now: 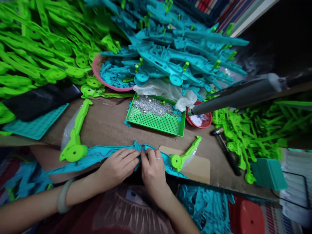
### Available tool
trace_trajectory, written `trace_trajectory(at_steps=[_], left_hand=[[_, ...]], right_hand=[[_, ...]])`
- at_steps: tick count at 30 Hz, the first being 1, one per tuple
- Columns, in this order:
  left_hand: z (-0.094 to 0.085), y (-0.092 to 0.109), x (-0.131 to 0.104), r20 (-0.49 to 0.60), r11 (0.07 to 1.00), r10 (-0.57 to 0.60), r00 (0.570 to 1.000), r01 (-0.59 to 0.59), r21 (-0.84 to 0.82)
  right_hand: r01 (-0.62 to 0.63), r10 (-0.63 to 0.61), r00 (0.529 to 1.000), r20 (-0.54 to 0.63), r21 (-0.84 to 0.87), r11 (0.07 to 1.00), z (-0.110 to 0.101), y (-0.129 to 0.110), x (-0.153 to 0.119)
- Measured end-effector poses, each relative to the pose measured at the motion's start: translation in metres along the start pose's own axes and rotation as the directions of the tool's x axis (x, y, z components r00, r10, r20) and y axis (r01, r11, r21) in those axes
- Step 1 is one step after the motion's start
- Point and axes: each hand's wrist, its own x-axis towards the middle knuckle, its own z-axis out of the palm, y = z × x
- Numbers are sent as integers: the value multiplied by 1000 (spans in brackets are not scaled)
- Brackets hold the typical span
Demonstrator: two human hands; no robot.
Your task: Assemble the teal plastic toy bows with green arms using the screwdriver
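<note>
A long blue plastic shell (97,151) lies across the front of the table before me, with a thin dark wire running along its left part. Green plastic arms (75,138) with round hubs are fitted at its left and at its right (175,161). My left hand (120,164) grips the shell's middle with fingers bent and closed. Beside it, my right hand (153,167) pinches at the same spot, where a small dark piece (143,148) shows. The fingertips hide what exactly is between them.
A green perforated tray (156,125) of small metal screws stands behind the shell. At right are a hammer (226,151), a red basket (208,122) and a grey rod-like tool (234,96). Blue parts (175,61) and green parts (31,48) are piled behind; a black phone-like slab (41,99) lies left.
</note>
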Motion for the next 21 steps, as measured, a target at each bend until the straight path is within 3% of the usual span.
trace_trajectory(at_steps=[6,12,17,21], left_hand=[[0,-3,2,75,999,24,997,-26,23],[-1,-5,11,151,999,33,988,-38,31],[-3,-10,14,117,991,100,988,-109,73],[-2,-14,17,117,999,43,992,-45,9]], right_hand=[[113,-115,993,29,61,992,-2,15,-14],[40,-38,999,-30,67,997,-3,27,-17],[76,-74,997,-32,71,995,-3,28,-7],[34,-34,999,7,55,998,-6,29,-6]])
